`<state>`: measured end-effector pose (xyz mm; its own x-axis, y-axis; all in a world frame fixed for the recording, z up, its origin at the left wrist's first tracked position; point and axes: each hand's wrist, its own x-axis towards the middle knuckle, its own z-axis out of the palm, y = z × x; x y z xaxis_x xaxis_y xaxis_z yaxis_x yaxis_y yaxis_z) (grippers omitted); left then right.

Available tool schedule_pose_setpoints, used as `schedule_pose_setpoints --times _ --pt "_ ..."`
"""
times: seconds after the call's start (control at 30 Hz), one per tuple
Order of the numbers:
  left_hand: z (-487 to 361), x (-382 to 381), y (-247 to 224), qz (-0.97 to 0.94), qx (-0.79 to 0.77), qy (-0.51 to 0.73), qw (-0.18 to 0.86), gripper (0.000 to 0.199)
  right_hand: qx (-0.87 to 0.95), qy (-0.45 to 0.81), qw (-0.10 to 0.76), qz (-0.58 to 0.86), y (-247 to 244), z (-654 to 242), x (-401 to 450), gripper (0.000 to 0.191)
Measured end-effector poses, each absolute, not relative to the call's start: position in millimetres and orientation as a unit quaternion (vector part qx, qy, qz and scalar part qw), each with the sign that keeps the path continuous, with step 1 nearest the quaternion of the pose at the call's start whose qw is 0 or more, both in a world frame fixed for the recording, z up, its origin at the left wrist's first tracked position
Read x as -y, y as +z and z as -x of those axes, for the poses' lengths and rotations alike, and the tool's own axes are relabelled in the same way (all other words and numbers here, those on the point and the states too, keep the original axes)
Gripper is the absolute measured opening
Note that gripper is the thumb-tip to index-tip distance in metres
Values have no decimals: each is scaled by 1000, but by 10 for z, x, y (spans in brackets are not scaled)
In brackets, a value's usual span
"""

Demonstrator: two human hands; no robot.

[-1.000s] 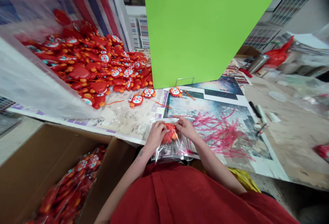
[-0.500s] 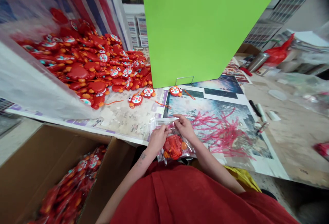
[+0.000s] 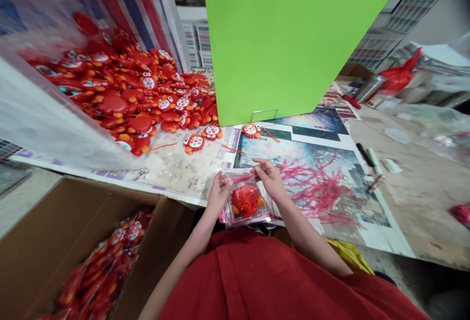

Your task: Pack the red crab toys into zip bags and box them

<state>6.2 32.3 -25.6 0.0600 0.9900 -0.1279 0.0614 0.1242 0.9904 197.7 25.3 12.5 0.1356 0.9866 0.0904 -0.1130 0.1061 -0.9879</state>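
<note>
A clear plastic bag (image 3: 238,215) lies at the table's front edge, close to my body, with a red and orange crab-shaped toy (image 3: 246,200) and its orange cord inside. My left hand (image 3: 219,189) pinches the bag's top left corner. My right hand (image 3: 270,177) is at the top right, thumb and forefinger closed on the end of a pink strip (image 3: 240,178) that runs along the bag's upper edge. Whether the strip is still fully stuck there, I cannot tell. Loose pink strips (image 3: 323,188) lie in a tangle right of my right hand.
Many red toys (image 3: 147,100) spill from a striped woven sack (image 3: 139,11) at left; three lie apart near a green board (image 3: 286,41). An open carton (image 3: 36,212) at lower left holds bagged toys. Marker pens (image 3: 369,157) and a steel flask (image 3: 370,89) are at right.
My hands have spread apart, the left one moving left and the right one slightly right. The bag now lies flatter, with its pink strip stretched between my hands.
</note>
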Motion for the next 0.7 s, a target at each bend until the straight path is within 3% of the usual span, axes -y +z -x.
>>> schedule_pose_setpoints --times 0.17,0.4,0.53,0.7 --pt "-104 -254 -140 -492 -453 403 625 44 490 416 578 503 100 -2001 -274 34" --pt "-152 -235 -78 -485 -455 412 623 38 686 175 498 501 191 -1962 -232 23" --pt "-164 -234 -8 -563 -453 414 553 33 775 123 433 444 245 -1845 -215 28" --pt "-147 -192 141 -677 -498 319 438 28 825 39 350 442 236 -1735 -222 36"
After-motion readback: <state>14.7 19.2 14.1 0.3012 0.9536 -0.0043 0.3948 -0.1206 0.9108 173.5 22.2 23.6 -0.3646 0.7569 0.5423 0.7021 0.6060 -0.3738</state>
